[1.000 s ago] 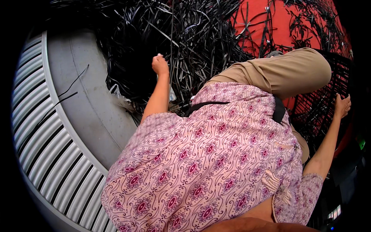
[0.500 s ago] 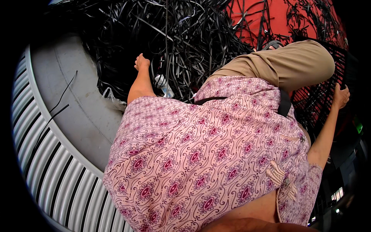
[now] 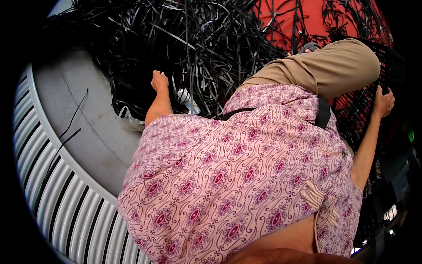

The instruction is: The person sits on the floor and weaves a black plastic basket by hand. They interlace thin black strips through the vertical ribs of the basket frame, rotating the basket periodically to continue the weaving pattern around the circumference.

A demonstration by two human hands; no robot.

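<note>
Two bare hands, set wide apart, among black strips and a black lattice

Left hand [image 3: 159,82]: forearm short in view, reaching forward from the sleeve; wrist nearly straight, back of hand up, fingers curled. Set before a dark part of the pile. Grip: cannot be told; the fingertips are hidden.

Right hand [image 3: 383,102]: arm long, stretched forward and out to the right; thumb and fingers parted, bent toward the edge of the lattice. Grip: whether closed on that edge cannot be told.

Black strips [image 3: 228,53]: loose, tangled heap, ahead of the body and around the left hand.

Black lattice [image 3: 358,100]: crossed strips, partly behind the knee, just left of the right hand.

Also present: tan trouser leg [image 3: 329,68], bent, between the hands; patterned shirt [image 3: 228,176]; clear plastic bag [image 3: 130,121], beside the left forearm; red sheet [image 3: 314,20], under scattered strips; grey slats [image 3: 66,193], far left.
</note>
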